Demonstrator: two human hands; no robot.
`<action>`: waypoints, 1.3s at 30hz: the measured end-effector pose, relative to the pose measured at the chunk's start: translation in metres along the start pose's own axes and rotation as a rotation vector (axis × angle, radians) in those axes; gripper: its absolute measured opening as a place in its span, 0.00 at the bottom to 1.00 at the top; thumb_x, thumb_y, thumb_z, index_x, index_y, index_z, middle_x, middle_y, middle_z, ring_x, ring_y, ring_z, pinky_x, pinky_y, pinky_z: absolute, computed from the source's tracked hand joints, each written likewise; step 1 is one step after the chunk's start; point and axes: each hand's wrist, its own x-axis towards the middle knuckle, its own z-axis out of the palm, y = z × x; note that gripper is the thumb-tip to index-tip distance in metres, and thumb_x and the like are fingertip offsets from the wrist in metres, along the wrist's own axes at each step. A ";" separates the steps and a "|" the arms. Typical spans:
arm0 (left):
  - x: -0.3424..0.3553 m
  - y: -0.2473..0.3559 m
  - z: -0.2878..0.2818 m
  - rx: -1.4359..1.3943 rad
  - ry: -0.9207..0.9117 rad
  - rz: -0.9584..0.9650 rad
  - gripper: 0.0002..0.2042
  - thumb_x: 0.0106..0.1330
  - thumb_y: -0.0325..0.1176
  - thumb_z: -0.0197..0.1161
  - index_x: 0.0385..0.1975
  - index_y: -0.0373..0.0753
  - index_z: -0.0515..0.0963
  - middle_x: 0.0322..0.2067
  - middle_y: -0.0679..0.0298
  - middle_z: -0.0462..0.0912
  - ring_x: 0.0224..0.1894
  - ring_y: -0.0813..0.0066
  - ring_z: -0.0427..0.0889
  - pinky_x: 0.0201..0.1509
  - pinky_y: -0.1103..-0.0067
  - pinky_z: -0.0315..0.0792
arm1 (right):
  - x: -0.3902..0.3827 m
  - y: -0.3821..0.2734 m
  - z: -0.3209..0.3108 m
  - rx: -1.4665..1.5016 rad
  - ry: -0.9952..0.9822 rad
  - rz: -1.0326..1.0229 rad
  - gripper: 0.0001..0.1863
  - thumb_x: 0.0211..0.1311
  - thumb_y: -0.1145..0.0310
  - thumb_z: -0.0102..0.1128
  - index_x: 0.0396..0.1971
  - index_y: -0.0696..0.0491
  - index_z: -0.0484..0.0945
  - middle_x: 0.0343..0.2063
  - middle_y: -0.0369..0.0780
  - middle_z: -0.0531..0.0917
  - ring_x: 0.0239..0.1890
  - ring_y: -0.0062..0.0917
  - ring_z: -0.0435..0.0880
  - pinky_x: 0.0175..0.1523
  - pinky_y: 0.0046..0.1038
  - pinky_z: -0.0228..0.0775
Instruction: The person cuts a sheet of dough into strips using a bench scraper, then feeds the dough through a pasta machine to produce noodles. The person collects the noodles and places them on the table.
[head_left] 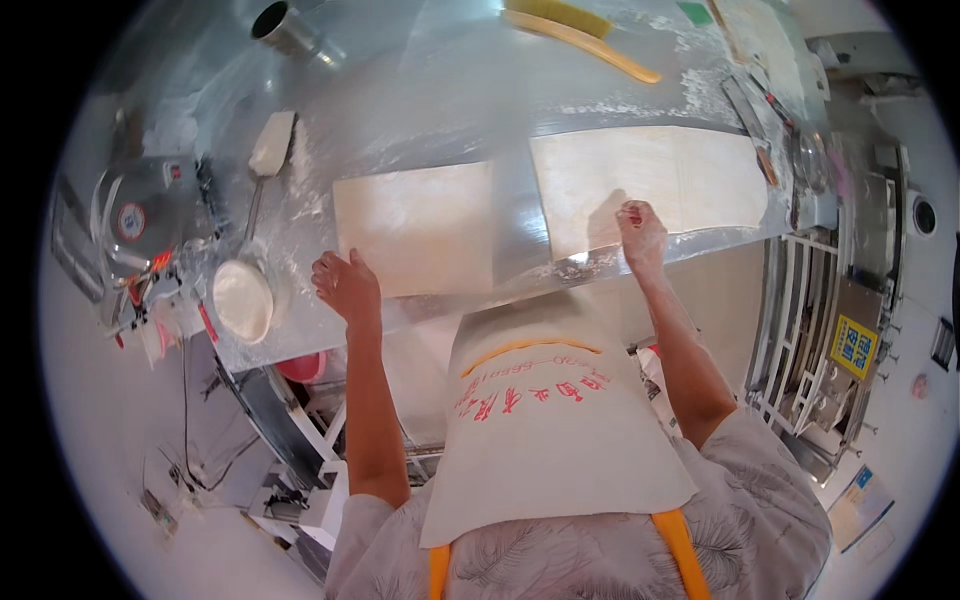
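Observation:
Two thin rectangular sheets of pale dough lie side by side on a floured steel table [440, 90]. My left hand [347, 284] rests at the near left corner of the left dough sheet [415, 228], fingers curled at its edge. My right hand [641, 232], dusted with flour, is closed on the near edge of the right dough sheet [650, 180], pinching it by the lower middle. A white apron with red print hangs in front of me below the table edge.
A small pan of flour [243, 298] with a long handle sits left of my left hand, a white scraper-like block [272, 143] beyond it. A metal cup [285, 28] and a long wooden-handled brush [580, 35] lie far back. A machine [140, 220] stands left, racks right.

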 end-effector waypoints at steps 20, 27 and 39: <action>-0.068 0.307 -0.060 -1.110 -0.864 -0.188 0.17 0.63 0.38 0.72 0.45 0.32 0.83 0.33 0.64 0.86 0.33 0.77 0.81 0.40 0.76 0.75 | 0.068 0.083 -0.046 -0.229 0.152 -0.010 0.18 0.60 0.73 0.62 0.51 0.58 0.78 0.47 0.51 0.81 0.53 0.48 0.78 0.60 0.47 0.70; -0.056 0.299 -0.140 -1.639 -0.733 -0.072 0.12 0.69 0.32 0.65 0.48 0.33 0.83 0.35 0.68 0.85 0.36 0.83 0.79 0.42 0.79 0.74 | 0.062 0.055 -0.050 0.000 0.115 0.070 0.16 0.71 0.64 0.59 0.50 0.59 0.82 0.43 0.49 0.83 0.48 0.43 0.83 0.54 0.40 0.75; 0.003 0.100 -0.146 -1.596 -0.819 -0.326 0.13 0.65 0.30 0.68 0.47 0.32 0.82 0.37 0.66 0.85 0.36 0.81 0.81 0.41 0.79 0.76 | -0.027 -0.055 0.078 0.150 -0.228 -0.135 0.19 0.70 0.62 0.61 0.51 0.62 0.78 0.42 0.48 0.83 0.43 0.39 0.82 0.52 0.39 0.74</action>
